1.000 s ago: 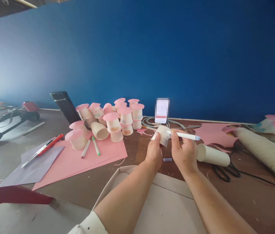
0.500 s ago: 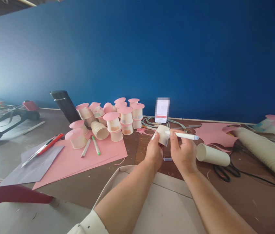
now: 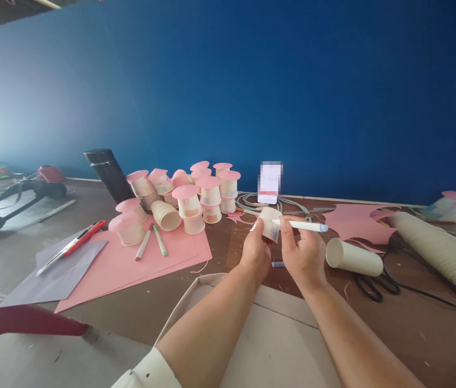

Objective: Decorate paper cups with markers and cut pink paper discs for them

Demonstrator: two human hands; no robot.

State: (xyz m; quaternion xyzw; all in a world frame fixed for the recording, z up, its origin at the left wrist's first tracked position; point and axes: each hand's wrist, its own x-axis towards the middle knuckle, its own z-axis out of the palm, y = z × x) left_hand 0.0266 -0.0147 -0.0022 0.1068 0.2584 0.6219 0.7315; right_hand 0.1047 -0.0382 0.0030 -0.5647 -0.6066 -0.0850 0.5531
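Note:
My left hand (image 3: 255, 250) grips a small cream paper cup (image 3: 270, 222) held on its side above the brown table. My right hand (image 3: 303, 253) pinches a white marker (image 3: 302, 226) with a pale blue end, its tip resting against the cup. The marker's small cap (image 3: 278, 264) lies on the table just below my hands. A cluster of upturned paper cups with pink lids (image 3: 189, 196) stands to the left, behind a pink paper sheet (image 3: 131, 264).
Two markers (image 3: 152, 241) lie on the pink sheet, a red box cutter (image 3: 75, 247) on grey paper. A black flask (image 3: 109, 173) stands behind the cups. To the right lie a paper cup (image 3: 353, 257), a long cup stack (image 3: 440, 249), black scissors (image 3: 371, 284) and pink offcuts (image 3: 352, 222).
The marker tip has slid a little left along the cup while both hands stay in place; the view shifted slightly.

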